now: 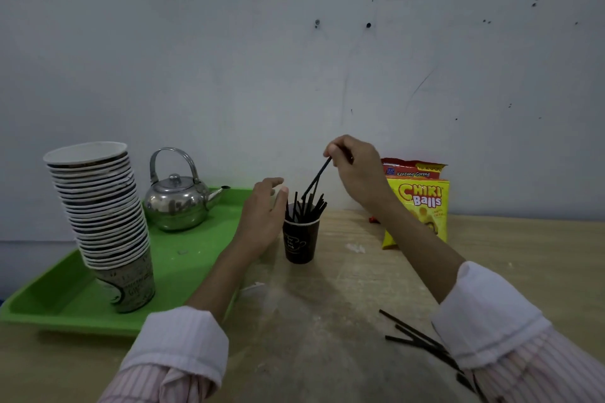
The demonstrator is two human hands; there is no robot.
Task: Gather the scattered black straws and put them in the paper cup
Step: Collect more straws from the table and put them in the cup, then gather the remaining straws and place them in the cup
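Two hands work over a pale wooden surface. The right hand, raised at centre, pinches the upper end of one thin black straw between fingertips and thumb; the straw slants down and to the left, its lower end among the bundle of black straws standing in the dark brown paper cup. The cup stands upright at mid-surface. The left hand is relaxed with fingers spread just beside the cup's left side, holding nothing; contact with the rim cannot be judged. Several loose black straws lie crossed on the near right of the surface, partly hidden by the right sleeve's white cuff. At left, a green plastic tray carries a tall leaning stack of paper cups at its near end and a shiny steel kettle at its far end. A yellow snack bag stands far right against the grey wall, a red packet behind it.
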